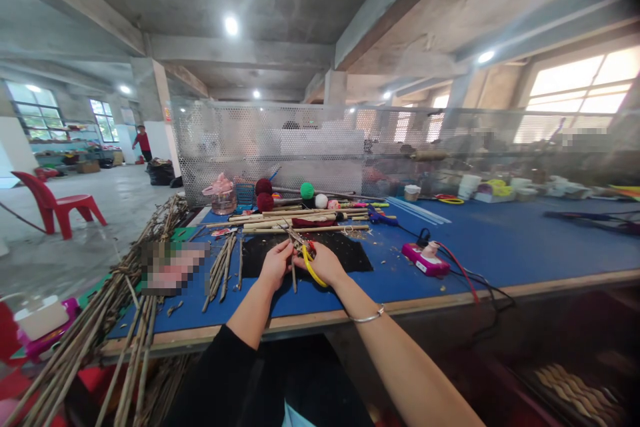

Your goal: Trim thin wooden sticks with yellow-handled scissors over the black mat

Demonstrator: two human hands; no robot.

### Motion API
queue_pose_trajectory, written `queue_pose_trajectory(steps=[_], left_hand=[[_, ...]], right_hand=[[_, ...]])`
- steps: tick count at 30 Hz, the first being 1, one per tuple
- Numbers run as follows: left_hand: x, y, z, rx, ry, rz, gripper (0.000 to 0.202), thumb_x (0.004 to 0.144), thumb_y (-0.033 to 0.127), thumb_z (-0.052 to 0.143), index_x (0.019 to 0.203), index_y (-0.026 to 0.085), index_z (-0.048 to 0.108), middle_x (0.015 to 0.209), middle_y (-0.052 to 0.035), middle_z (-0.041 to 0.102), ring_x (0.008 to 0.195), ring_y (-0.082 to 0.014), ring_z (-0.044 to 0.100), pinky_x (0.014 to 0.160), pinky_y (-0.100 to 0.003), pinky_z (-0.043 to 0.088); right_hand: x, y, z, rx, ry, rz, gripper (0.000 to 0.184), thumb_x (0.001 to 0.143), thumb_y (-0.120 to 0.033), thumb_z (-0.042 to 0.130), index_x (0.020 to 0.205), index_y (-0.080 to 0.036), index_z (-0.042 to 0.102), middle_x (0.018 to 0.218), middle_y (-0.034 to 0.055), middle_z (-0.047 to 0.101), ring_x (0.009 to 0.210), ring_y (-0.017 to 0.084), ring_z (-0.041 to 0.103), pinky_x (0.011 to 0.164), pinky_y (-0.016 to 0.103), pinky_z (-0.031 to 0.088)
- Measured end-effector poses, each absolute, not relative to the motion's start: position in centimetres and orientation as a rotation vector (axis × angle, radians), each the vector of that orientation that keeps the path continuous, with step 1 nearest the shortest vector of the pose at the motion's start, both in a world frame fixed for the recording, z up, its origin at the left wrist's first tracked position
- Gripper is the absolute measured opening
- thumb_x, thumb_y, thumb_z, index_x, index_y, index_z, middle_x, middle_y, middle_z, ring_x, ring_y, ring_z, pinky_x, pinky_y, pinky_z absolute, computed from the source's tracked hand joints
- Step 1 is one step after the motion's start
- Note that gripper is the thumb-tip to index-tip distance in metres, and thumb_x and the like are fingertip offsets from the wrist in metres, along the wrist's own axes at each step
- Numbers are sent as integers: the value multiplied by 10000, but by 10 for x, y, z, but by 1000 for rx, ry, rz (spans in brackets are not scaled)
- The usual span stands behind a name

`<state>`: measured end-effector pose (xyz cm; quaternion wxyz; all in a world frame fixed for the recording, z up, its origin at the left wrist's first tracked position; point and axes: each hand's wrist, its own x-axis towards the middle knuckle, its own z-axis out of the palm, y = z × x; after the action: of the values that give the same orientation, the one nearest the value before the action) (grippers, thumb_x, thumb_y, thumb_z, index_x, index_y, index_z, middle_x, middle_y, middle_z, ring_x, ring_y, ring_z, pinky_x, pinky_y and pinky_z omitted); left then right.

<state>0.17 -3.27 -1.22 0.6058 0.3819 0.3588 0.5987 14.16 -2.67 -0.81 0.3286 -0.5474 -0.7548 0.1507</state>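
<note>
My right hand (324, 264) is wrapped around yellow-handled scissors (314, 269), whose metal blades point up and to the left. Close beside it, my left hand (277, 264) is closed on a thin brown twig (295, 281) whose lower end sticks out between the hands. Fingers hide the point where blades and twig come near each other, so I cannot tell whether they touch. Both hands are over a black cloth (350, 252) on the blue table (480, 240). A small bundle of cut twigs (220, 270) lies left of the cloth.
Long branches (133, 273) are heaped along the left edge. Behind the cloth are wooden sticks (270, 221), yarn balls (307, 191) and a blue glue gun (383, 217). A magenta power strip (425, 260) with cables sits right. Perforated metal panels (270, 147) stand behind.
</note>
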Motion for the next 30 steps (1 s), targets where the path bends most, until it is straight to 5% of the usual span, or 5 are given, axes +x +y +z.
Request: queue_pose_trajectory(steps=[8,21,30], left_hand=[[2,-33,-14,936,828,1378,479,557,373,703,963,140,605,599,15,534,408,-24,398,375,-159,233],[4,-39,-10,978,836,1322,531,552,401,707,1011,150,614,633,-10,581,416,-20,405,408,-155,274],[4,-41,-8,993,842,1348,537,549,380,713,1034,172,612,740,-39,624,461,-35,453,437,-163,320]], right_hand=[[144,-24,-14,-1643,-1772,311,591,526,-495,694,975,-159,506,828,81,624,725,195,592,588,243,385],[144,-26,-9,-1316,-1909,291,440,621,-425,650,975,-189,534,943,55,597,831,171,557,698,257,395],[143,-26,-8,-1404,-1951,373,411,664,-458,619,960,-200,500,846,50,621,736,172,579,598,230,374]])
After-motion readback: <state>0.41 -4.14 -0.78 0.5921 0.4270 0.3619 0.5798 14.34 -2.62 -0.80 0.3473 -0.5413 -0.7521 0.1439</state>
